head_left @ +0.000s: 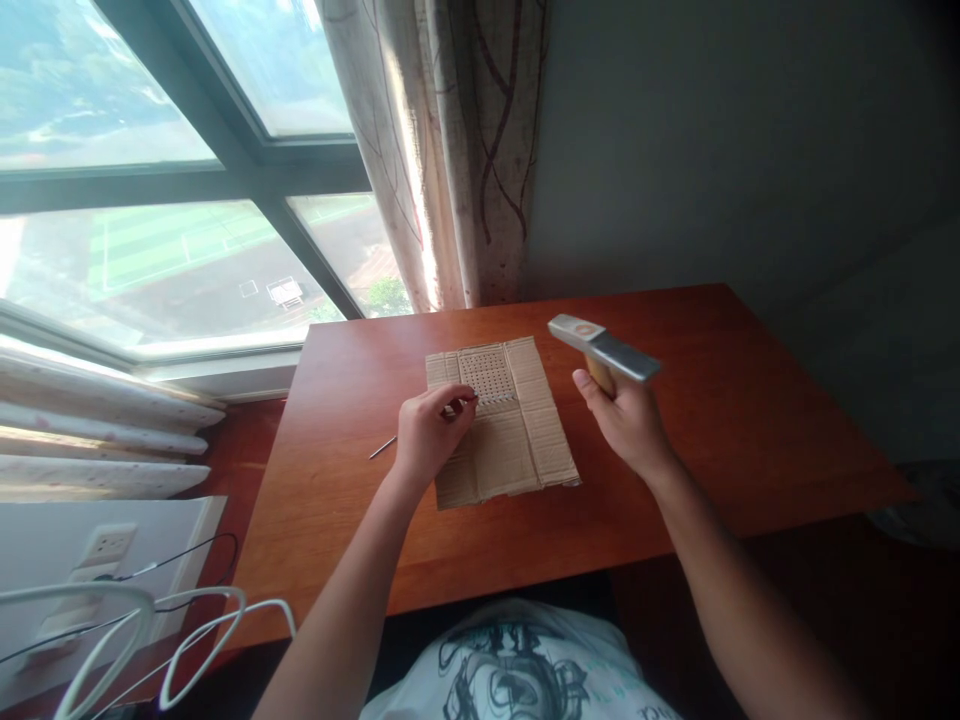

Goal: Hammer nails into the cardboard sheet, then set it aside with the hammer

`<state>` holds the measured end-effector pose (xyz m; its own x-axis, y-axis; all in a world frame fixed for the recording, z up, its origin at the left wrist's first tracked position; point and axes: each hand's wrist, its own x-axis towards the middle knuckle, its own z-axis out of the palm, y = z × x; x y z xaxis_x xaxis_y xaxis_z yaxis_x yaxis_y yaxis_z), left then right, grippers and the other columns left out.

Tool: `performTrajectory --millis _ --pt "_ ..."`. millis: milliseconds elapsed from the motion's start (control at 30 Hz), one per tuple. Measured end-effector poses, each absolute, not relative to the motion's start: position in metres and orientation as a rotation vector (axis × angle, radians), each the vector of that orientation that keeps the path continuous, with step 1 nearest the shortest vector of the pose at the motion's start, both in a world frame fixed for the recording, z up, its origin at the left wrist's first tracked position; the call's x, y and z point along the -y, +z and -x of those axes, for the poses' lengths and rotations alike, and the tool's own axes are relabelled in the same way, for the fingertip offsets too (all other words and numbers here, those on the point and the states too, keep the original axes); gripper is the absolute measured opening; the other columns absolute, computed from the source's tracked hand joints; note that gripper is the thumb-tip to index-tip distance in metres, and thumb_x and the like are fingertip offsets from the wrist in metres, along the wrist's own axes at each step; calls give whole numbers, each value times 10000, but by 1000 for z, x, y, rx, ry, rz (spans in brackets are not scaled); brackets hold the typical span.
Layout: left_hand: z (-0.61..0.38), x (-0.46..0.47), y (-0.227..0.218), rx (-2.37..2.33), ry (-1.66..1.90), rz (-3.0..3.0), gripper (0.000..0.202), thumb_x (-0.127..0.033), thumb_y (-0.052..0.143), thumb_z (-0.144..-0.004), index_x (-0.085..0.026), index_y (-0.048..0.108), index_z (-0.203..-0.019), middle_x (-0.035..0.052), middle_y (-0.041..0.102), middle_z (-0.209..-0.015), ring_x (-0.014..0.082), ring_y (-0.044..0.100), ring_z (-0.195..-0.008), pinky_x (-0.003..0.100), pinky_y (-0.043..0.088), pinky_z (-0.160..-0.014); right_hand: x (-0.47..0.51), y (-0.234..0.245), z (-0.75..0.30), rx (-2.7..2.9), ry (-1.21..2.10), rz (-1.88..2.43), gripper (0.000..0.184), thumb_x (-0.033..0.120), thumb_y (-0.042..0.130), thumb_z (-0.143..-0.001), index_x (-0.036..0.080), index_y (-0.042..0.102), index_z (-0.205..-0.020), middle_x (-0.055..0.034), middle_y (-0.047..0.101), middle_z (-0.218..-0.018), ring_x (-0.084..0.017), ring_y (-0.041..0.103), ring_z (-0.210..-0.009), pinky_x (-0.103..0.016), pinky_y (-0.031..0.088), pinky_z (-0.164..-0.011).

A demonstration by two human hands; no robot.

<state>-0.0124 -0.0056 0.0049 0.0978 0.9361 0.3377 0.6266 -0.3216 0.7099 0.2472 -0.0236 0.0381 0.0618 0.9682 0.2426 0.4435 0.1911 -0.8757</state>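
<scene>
at the cardboard (499, 455), my left grip (430, 425) pinches, seemingly positioning, a likely nail (475, 397); my right grip (630, 425), wrapped round the hammer (606, 347), needs careful aim.

Grey metal-headed, wooden-handled hammer (604, 348) raised, tilted; brown rectangular cardboard sheet (504, 455) flat to its left (dotted grid (487, 374), far half).

Two hands (433, 425) (630, 425), one hammer (606, 347), one cardboard sheet (504, 452) and one thin rod (382, 448) show. There is one table (712, 430) and four window panes (180, 255).
</scene>
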Motion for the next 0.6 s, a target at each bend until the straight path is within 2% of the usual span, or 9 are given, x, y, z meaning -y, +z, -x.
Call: performTrajectory --millis 167,333,600 --pt "12 5 4 -1528 1090 -1986 82 -249 649 -814 -209 720 -828 -10 702 -706 95 605 -561 194 490 -574 17 53 -237 1928 788 1449 450 518 565 -907 206 424 -614 64 398 -518 -88 353 -479 -248 212 -475" --pt "12 5 4 -1530 1082 -1994 80 -248 648 -815 -215 719 -826 -9 703 -708 105 623 -585 197 491 -578 15 62 -224 2015 931 1393 445 529 485 -948 202 474 -645 51 449 -548 -96 389 -495 -239 237 -468" --pt "12 6 3 -1540 1074 -2000 89 -250 648 -815 -219 729 -834 -8 705 -707 108 619 -593 199 473 -576 16 81 -212 2059 956 1388 482 539 473 -957 205 440 -611 38 462 -530 -101 416 -486 -240 245 -466"
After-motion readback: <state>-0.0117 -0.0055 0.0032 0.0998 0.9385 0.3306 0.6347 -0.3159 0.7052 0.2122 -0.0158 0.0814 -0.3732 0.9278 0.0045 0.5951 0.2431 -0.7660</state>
